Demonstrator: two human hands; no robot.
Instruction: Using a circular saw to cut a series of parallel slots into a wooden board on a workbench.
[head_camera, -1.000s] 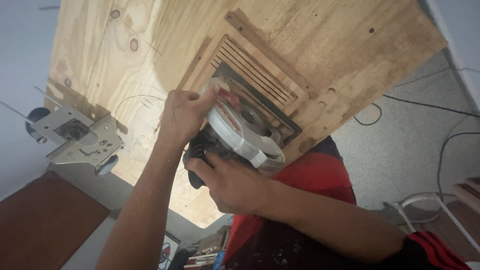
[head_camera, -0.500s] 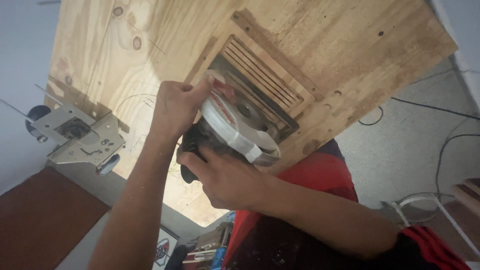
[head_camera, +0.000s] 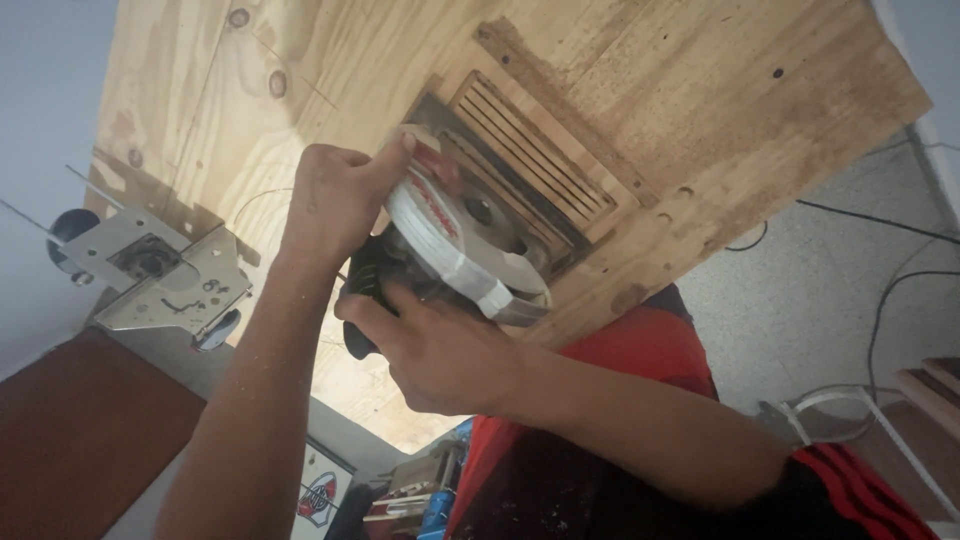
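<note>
Presently: left hand (head_camera: 335, 205) pinching guard rim of circular saw (head_camera: 465, 245) against plywood panel (head_camera: 330, 70); right hand (head_camera: 435, 350) wrapped around handle below, blade axis toward slotted plate (head_camera: 535, 150).

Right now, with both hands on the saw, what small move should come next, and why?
Probably steady the circular saw with the right hand and ease the guard round with the left hand: its thumb already presses the guard's edge, and the saw sits in the plywood board opening.
</note>
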